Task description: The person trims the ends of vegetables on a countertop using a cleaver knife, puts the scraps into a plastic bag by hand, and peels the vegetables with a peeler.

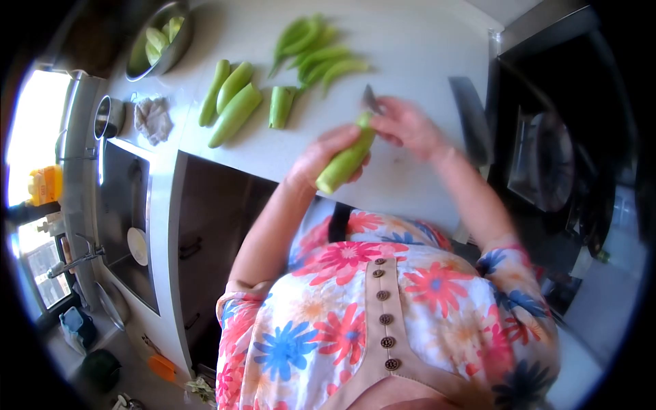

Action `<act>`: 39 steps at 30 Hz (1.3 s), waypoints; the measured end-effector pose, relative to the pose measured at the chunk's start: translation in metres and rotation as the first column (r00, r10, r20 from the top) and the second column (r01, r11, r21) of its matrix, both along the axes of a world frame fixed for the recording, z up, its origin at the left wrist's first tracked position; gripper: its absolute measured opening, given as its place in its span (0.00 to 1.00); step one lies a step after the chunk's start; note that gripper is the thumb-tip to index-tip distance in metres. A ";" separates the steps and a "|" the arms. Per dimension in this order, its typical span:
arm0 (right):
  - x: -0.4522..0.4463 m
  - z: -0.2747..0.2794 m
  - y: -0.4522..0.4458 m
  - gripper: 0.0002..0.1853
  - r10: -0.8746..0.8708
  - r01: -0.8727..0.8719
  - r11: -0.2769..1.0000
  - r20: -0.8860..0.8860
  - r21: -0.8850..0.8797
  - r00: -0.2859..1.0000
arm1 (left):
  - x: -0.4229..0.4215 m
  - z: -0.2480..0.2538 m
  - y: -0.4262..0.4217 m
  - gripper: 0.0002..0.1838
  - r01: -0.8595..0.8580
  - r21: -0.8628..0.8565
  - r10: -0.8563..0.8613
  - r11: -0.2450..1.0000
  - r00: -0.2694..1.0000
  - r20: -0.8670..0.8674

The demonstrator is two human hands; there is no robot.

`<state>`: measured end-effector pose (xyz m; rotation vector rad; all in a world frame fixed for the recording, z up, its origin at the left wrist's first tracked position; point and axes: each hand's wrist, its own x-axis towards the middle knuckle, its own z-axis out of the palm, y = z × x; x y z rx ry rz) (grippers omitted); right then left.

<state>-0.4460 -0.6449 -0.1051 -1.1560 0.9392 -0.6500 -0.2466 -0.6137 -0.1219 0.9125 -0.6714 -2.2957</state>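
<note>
My left hand (pixel 326 152) is wrapped round a light green, long vegetable (pixel 347 158), which it holds tilted above the counter's front edge. At the vegetable's upper end, my right hand (pixel 408 126) grips a small dark-bladed knife (pixel 371 100), its blade pointing up and away from me. The handle is hidden in my fingers. Beyond my hands a short cut piece (pixel 281 107) of green vegetable stands on the white counter (pixel 328 34). Three longer green vegetables (pixel 234 116) lie to its left, and several green peppers (pixel 316 51) are heaped behind it.
At the back left is a metal bowl (pixel 164 42) with pale green pieces. A metal pot (pixel 109 117) and a crumpled cloth (pixel 153 120) are near the sink (pixel 126 212). A wide dark blade (pixel 471 119) lies at the counter's right side, beside the stove (pixel 543 160).
</note>
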 end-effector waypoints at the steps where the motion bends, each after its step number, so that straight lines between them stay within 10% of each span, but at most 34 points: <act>1: 0.000 -0.002 -0.001 0.21 -0.027 0.024 0.987 -0.018 -0.157 0.999 | -0.001 -0.003 0.002 0.24 -0.036 0.015 0.036 0.999 0.999 0.006; 8: 0.011 0.018 0.020 0.14 -0.102 -0.303 0.630 -0.463 -0.715 0.880 | 0.001 -0.035 -0.007 0.20 -0.284 0.335 0.360 0.898 0.914 -0.189; 21: 0.030 0.020 0.014 0.21 -0.172 -0.484 0.354 -0.564 -0.800 0.808 | -0.016 -0.024 -0.004 0.14 -0.498 0.269 0.540 0.825 0.834 -0.113; 39: -0.014 -0.009 -0.045 0.22 0.053 -0.552 0.522 -0.622 -0.650 0.781 | -0.003 -0.013 0.023 0.20 -0.127 0.306 0.169 0.943 0.979 -0.114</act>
